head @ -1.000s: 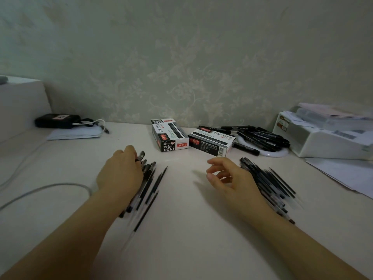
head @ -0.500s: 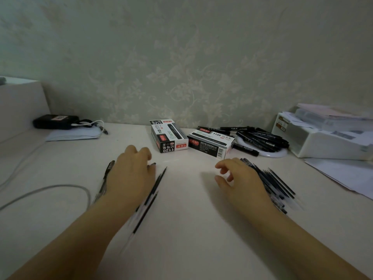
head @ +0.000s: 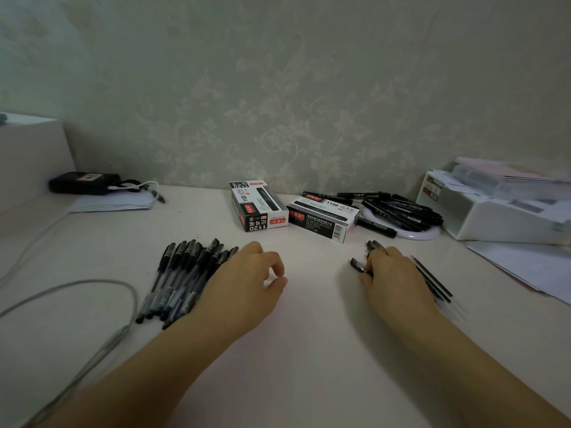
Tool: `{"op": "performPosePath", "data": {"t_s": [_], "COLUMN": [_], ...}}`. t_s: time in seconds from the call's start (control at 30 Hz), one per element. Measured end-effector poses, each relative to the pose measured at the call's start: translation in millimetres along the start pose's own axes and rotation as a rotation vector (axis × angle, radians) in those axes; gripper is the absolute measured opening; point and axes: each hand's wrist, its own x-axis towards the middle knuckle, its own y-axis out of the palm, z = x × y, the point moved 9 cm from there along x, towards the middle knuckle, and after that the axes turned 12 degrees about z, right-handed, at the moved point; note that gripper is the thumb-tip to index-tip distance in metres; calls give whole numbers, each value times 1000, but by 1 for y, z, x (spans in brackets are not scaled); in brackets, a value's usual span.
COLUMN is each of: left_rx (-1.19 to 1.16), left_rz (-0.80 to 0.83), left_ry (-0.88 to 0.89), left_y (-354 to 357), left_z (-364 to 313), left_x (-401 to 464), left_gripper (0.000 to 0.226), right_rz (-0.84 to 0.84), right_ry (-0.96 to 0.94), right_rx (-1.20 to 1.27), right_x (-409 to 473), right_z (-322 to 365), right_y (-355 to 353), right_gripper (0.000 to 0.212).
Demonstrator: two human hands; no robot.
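1. Head view, grip first: right hand (head: 392, 279) lies palm-down on the right pen pile (head: 432, 281), fingers curled onto it. One capped pen end (head: 357, 264) pokes out at the hand's 9 o'clock. Cannot tell whether the fingers have closed round a pen.
2. Left hand (head: 244, 282) is loosely curled, thumb and forefinger nearly meeting with nothing between them. Its outer edge overlaps the left pen pile (head: 182, 279).
3. Left pen pile: capped black gel pens lying side by side, caps toward 12 o'clock, at the left hand's 9 o'clock.
4. Judgement: the pens seem to be passing from the right pile to the left. The left pile looks the fuller, so well along. Several slim pens remain under and beside the right hand.
5. Outward: two 1120 marker boxes (head: 261, 206) at 12 o'clock, just beside each other. Loose black markers (head: 401, 211) at 1 o'clock, heaped on a white disc. White paper tray (head: 494, 217) at 2 o'clock. Grey cable (head: 92, 284) at 9 o'clock.
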Motion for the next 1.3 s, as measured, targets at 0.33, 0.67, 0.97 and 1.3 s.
{"op": "performPosePath", "data": {"t_s": [0.33,0.67,0.97,1.3], "left_rx": [-10,-100,-165,194], "left_rz": [10,-27,81,9], "left_ry": [37,93,228,238], "left_y": [6,2,13,4], "left_z": [0,-10,-24,-31], "left_x": [2,2,3,4], "left_gripper": [12,45,16,21], "right_rz": [70,384,436,424], "right_ry": [-115,-189,-326,-429], "right_rx": [199,1524,1469,1428], "right_x": [2,-10,-17,-15], "right_z": [12,49,63,65], "right_y": [6,27,28,20], "right_gripper": [13,14,10,21]}}
